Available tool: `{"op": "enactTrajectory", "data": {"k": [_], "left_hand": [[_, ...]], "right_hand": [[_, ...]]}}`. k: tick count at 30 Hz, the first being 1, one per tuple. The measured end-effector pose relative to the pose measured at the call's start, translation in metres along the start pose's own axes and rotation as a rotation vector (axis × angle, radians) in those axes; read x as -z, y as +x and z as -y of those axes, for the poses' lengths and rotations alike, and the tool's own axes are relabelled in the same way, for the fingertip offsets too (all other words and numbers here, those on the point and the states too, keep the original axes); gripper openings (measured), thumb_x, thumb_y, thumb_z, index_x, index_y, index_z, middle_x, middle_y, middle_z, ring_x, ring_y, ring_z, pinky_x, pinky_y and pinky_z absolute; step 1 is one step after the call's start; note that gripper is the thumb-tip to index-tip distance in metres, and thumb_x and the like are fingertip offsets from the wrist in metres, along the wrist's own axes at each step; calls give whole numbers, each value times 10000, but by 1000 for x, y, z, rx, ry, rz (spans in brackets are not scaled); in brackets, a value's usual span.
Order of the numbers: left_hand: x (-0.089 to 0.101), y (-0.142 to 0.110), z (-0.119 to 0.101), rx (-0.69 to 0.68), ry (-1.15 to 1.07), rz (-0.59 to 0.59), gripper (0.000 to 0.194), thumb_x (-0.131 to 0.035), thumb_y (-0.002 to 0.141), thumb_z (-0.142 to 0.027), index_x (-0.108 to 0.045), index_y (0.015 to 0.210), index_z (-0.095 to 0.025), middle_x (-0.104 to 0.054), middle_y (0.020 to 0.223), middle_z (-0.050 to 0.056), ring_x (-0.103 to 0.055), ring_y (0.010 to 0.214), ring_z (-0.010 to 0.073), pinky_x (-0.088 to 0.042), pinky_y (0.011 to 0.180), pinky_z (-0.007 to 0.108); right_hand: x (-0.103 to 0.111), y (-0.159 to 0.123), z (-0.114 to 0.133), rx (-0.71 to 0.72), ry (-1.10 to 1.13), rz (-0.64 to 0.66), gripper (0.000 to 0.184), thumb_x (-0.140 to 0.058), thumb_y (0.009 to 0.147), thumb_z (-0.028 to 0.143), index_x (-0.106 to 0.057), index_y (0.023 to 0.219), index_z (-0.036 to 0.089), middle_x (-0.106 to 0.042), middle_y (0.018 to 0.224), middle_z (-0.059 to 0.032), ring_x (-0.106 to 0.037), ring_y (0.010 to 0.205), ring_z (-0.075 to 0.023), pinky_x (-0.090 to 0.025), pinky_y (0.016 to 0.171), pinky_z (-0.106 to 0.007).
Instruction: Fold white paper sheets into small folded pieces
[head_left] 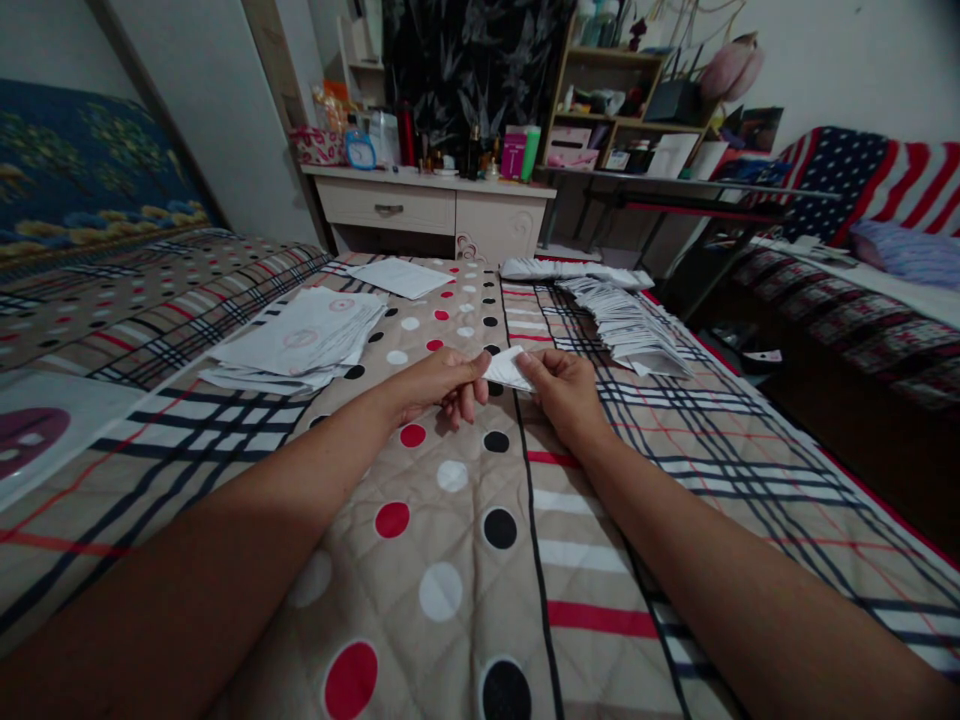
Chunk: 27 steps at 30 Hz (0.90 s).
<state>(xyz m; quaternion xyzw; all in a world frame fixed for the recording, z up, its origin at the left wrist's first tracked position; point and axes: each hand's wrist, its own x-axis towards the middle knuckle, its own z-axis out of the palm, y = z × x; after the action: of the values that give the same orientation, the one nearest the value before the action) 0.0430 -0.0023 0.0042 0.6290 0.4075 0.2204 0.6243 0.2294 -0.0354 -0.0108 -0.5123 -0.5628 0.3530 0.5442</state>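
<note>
Between my two hands, above the bedspread (450,500), is a small folded piece of white paper (507,368). My left hand (450,385) pinches its left edge between thumb and fingers. The right edge is gripped by my right hand (562,390), thumb on top. To the left lies a stack of white paper sheets (300,335) with round reddish marks on the top one. A separate white sheet (401,277) rests just beyond it. On the right, many folded papers (630,325) lie in an overlapping row, with another row of folded papers (574,271) behind.
A clear plastic bag or sheet with a purple print (45,430) lies at the far left. Past the bed's far end stands a white dresser (495,215) with bottles and boxes. A dark floor gap (847,360) runs along the bed's right edge.
</note>
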Motion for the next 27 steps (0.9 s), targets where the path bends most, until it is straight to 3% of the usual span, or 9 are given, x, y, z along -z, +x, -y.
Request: {"op": "enactTrajectory", "data": {"k": [4,6,9,12,18,27], "left_hand": [[-6,4,2,-39,-40,-213,662,-465,834,-740,-530,545,-148,-467,347,-17,-357,256,54,-219,303,187],[-8,7,5,-80,-78,-264,601,-551,810,-706,-555,603,-142,-525,412,-17,-409,292,51,-230,313,176],[-11,9,8,-184,-99,-217,452,-785,707,-515,-652,917,-136,-722,761,47,-631,500,95,-354,379,159],[-14,8,8,-259,-115,-201,658,-832,687,-358,-571,1270,-203,-731,1021,83,-709,660,130,-438,450,156],[-16,8,8,-304,-89,-172,623,-791,737,-318,-582,1306,-174,-727,826,58,-718,720,155,-479,502,154],[-16,9,9,-330,-98,-165,631,-787,712,-271,-583,1297,-150,-733,878,77,-716,742,166,-452,495,160]], "right_hand": [[-2,-1,0,-48,36,15,337,-657,746,517,-625,752,181,-552,570,8,-397,436,-93,-285,408,-243],[-2,-1,0,-64,76,-12,343,-667,740,490,-625,902,191,-600,622,2,-434,436,-99,-305,399,-236],[-2,-2,1,-73,124,-44,410,-671,748,448,-584,1065,203,-604,615,19,-443,418,-96,-313,384,-218],[-2,-4,4,-67,110,-25,429,-672,766,430,-579,1117,201,-608,604,25,-443,405,-89,-321,381,-209],[-4,-5,6,-82,130,6,395,-672,779,395,-601,1103,181,-595,565,31,-454,395,-87,-321,372,-193],[-4,-5,6,-79,151,28,351,-669,794,387,-604,1066,175,-586,561,32,-429,384,-68,-306,359,-173]]}}
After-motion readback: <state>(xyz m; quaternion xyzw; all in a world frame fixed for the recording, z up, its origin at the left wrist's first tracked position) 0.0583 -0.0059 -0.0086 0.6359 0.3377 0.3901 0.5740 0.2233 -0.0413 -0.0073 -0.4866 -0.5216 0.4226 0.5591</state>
